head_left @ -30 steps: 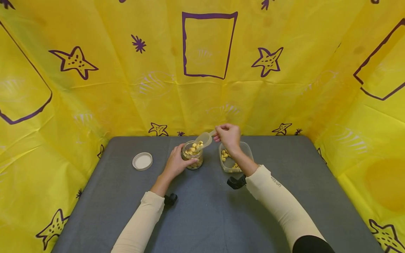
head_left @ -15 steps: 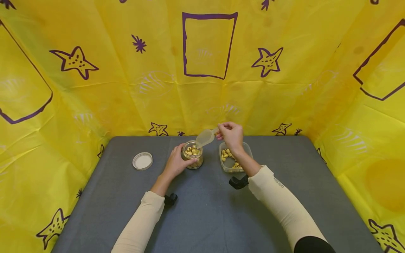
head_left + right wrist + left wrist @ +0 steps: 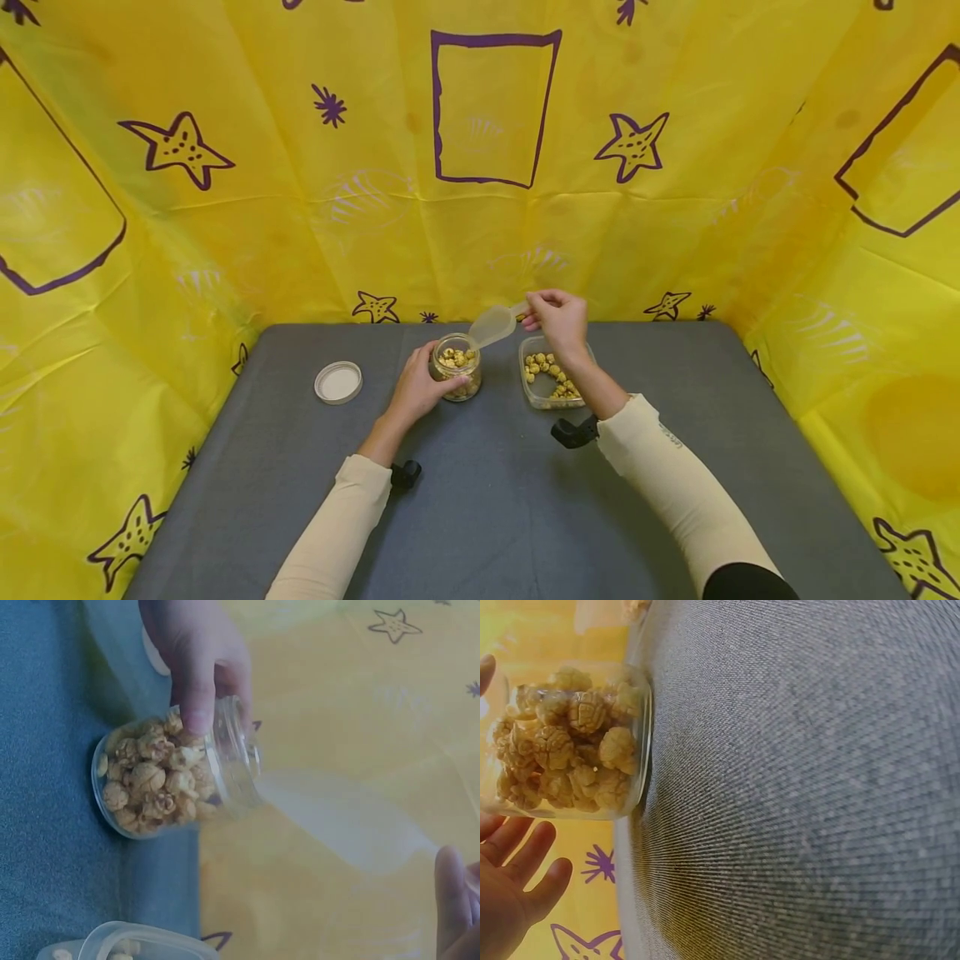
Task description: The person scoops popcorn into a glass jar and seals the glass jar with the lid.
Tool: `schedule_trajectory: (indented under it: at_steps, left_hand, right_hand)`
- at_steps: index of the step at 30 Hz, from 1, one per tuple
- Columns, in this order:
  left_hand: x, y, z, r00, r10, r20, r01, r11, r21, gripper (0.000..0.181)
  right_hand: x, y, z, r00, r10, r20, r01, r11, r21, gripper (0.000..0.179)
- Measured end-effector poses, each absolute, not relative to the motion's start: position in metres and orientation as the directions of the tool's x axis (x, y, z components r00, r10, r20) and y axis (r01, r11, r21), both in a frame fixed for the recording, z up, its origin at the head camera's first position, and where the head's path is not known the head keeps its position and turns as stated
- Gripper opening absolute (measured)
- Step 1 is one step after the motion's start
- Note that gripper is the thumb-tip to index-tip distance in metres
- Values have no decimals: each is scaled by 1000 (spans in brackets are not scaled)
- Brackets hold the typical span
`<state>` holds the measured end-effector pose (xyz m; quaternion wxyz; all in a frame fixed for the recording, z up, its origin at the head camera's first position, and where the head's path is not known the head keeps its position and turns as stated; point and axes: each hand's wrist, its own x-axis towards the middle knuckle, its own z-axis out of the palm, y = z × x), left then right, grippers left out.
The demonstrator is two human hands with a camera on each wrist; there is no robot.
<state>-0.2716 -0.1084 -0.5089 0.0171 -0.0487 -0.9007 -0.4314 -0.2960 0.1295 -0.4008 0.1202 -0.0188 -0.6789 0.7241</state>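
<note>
A glass jar [image 3: 468, 390] nearly full of caramel popcorn [image 3: 148, 777] stands upright on the grey table. My left hand [image 3: 417, 388] holds it from the left, thumb across the near side and fingers around the back near the neck. Above and right of it, my right hand [image 3: 562, 325] pinches the handle of a translucent plastic scoop [image 3: 492, 326]. The scoop's bowl is tilted down toward the jar, its tip right at the rim, with no popcorn visible in it. In the left wrist view, popcorn [image 3: 553, 746] shows packed through the glass.
A clear plastic container [image 3: 551, 405] with some popcorn stands right of the jar, partly under my right forearm. A round white lid [image 3: 337, 382] lies left of the jar on the grey table [image 3: 480, 500]. Yellow patterned cloth [image 3: 300, 242] hangs behind and at both sides.
Popcorn that lay in the scoop has dropped into the jar. My right hand and the scoop have drawn slightly right, uncovering more of the container. The left hand has stayed on the jar.
</note>
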Motion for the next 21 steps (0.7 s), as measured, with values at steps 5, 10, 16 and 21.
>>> schedule_trajectory:
  at_steps: [5, 10, 16, 21]
  left_hand:
    - [-272, -109, -511, -994, 69, 83, 108, 627, 771, 89]
    - [-271, -109, -512, -994, 65, 84, 106, 628, 771, 90]
    - [-271, -109, -512, -995, 65, 82, 104, 627, 772, 90]
    - [-272, -109, -513, -994, 63, 86, 107, 620, 777, 90]
  right_hand:
    - [-296, 132, -401, -973, 191, 127, -141, -58, -988, 27]
    - [-296, 135, -401, -975, 186, 121, -137, -80, -987, 29]
    - [-293, 141, -401, -974, 197, 112, -133, -92, -987, 26]
    - [-290, 147, -402, -973, 202, 113, -136, -101, -986, 24]
